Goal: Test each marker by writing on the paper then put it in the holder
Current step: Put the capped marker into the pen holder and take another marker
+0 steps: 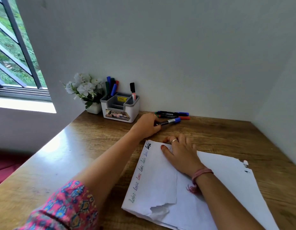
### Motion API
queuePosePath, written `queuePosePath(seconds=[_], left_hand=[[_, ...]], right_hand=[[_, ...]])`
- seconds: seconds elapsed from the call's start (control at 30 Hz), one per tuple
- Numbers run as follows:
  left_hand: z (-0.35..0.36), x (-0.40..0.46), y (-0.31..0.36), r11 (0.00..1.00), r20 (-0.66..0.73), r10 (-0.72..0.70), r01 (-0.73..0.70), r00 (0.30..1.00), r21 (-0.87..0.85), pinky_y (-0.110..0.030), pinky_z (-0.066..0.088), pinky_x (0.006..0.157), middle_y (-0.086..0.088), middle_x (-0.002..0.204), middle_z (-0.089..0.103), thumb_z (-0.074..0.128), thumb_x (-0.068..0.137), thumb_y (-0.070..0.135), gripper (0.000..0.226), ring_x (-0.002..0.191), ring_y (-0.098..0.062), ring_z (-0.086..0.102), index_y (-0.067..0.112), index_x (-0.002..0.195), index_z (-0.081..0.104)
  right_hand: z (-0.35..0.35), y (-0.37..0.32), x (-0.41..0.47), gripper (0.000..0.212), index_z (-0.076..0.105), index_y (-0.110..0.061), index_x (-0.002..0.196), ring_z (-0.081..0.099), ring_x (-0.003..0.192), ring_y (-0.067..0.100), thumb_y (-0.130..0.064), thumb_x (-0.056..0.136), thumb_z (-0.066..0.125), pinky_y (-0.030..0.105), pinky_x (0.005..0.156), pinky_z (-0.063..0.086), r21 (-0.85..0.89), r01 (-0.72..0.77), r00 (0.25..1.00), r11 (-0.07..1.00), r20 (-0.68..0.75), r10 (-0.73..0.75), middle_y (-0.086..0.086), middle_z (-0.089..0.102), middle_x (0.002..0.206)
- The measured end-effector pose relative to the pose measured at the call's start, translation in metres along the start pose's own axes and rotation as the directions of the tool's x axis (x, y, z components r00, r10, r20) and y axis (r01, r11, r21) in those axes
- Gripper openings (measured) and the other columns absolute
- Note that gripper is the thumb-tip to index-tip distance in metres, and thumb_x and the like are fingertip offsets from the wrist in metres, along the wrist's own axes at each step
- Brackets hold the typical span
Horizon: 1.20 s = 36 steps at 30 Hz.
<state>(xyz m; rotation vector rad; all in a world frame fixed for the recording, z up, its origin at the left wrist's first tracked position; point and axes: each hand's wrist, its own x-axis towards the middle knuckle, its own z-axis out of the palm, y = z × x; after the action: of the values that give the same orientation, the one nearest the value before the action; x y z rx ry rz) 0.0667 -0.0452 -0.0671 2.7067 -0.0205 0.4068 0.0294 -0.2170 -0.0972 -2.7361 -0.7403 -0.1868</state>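
My left hand [146, 125] is stretched across the wooden desk and grips a black marker with a blue cap [168, 122], which lies nearly flat on the desk. My right hand [180, 153] rests flat on the white paper [160, 180], fingers spread. Along the paper's left edge runs a row of handwritten test words in several colours. Behind the held marker lie three more markers [173, 115] in a loose pile. The white and grey holder [120, 107] stands by the wall, with several markers in its left slot and one black-capped marker [132, 91] in its right slot.
A small white pot of white flowers [85, 92] stands just left of the holder. The walls close in at the back and right of the desk [61, 155]. A window with bars is at the far left. The paper's near corner is torn.
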Motion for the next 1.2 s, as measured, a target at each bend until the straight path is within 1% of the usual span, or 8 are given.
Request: queuePosePath(seconds=[0.2,0.47,0.63,0.73,0.83,0.9,1.0,1.2], left_hand=[[-0.042,-0.059,0.014,0.805,-0.254,-0.270,0.073,0.929,-0.589,-0.005,0.046,0.059,0.007,0.078,0.066,0.069,0.083,0.021,0.013,0.068,-0.002,0.059,0.017,0.094,0.067],[-0.067,-0.118,0.033,0.641,-0.334,-0.112,-0.188,0.936,-0.744,-0.014,0.050,0.063,0.005,0.080,0.071,0.070,0.081,0.007,0.016,0.070,-0.002,0.066,0.015,0.094,0.067],[-0.064,-0.120,0.027,0.547,-0.095,-0.032,-0.062,0.995,-0.834,-0.026,0.054,0.081,0.001,0.095,0.069,0.063,0.083,0.032,0.033,0.089,-0.010,0.068,0.011,0.108,0.056],[-0.058,-0.120,0.020,0.657,0.234,0.028,0.158,0.972,-0.737,-0.037,0.051,0.094,-0.005,0.104,0.069,0.054,0.090,0.042,0.039,0.097,-0.018,0.067,0.009,0.111,0.056],[-0.055,-0.122,0.025,0.515,0.381,0.130,0.266,0.915,-0.815,-0.036,0.053,0.090,-0.009,0.094,0.066,0.050,0.092,0.031,0.027,0.087,-0.022,0.065,0.009,0.106,0.053],[-0.055,-0.123,0.030,0.439,0.395,0.142,0.301,0.908,-0.847,-0.029,0.052,0.073,-0.002,0.081,0.057,0.046,0.097,0.027,0.016,0.072,-0.013,0.054,0.013,0.102,0.050],[-0.050,-0.123,0.032,0.503,0.372,0.159,0.249,0.915,-0.828,-0.019,0.035,0.054,0.008,0.066,0.043,0.039,0.100,0.030,0.014,0.055,-0.005,0.035,0.018,0.098,0.045],[-0.047,-0.124,0.041,0.542,0.270,0.104,0.173,0.957,-0.822,-0.018,0.025,0.042,0.005,0.058,0.032,0.039,0.099,0.036,0.017,0.047,-0.006,0.025,0.021,0.094,0.046]], right_hand=[[-0.012,-0.009,-0.001,0.048,0.038,-0.020,0.134,0.045,0.119,0.020,-0.041,0.092,0.049,0.039,0.098,0.027,0.007,0.048,0.982,0.999,-0.183,-0.046,0.001,0.048,0.127],[-0.017,-0.030,-0.009,0.041,0.059,-0.024,0.114,0.058,0.086,0.010,-0.052,0.086,0.053,0.031,0.081,0.027,0.227,0.310,0.882,0.923,-0.431,-0.190,-0.009,0.065,0.096],[-0.027,-0.031,-0.011,0.011,0.062,-0.021,0.090,0.049,0.054,0.006,-0.031,0.091,0.058,0.024,0.059,0.038,0.552,0.378,0.900,0.743,-0.408,-0.155,-0.008,0.053,0.060],[-0.036,-0.035,-0.015,0.006,0.062,-0.021,0.085,0.062,0.064,0.009,-0.018,0.090,0.060,0.024,0.061,0.052,0.814,0.266,0.963,0.517,-0.245,-0.111,-0.004,0.065,0.067],[-0.039,-0.039,-0.019,0.014,0.060,-0.018,0.082,0.059,0.062,-0.003,-0.006,0.089,0.057,0.012,0.061,0.047,0.853,0.237,0.969,0.465,-0.172,-0.177,-0.015,0.064,0.061],[-0.042,-0.038,-0.019,0.007,0.060,-0.009,0.088,0.056,0.056,-0.004,-0.004,0.090,0.055,0.009,0.057,0.043,0.872,0.213,0.972,0.441,-0.144,-0.185,-0.017,0.061,0.055],[-0.044,-0.038,-0.021,0.008,0.062,-0.011,0.090,0.045,0.049,0.002,-0.011,0.092,0.055,0.015,0.051,0.036,0.896,0.163,0.984,0.413,-0.115,-0.139,-0.011,0.053,0.052],[-0.041,-0.037,-0.022,0.034,0.070,-0.032,0.089,0.046,0.078,0.027,-0.059,0.067,0.070,0.033,0.069,0.042,0.953,0.121,0.988,0.279,-0.087,-0.130,0.016,0.056,0.085]])
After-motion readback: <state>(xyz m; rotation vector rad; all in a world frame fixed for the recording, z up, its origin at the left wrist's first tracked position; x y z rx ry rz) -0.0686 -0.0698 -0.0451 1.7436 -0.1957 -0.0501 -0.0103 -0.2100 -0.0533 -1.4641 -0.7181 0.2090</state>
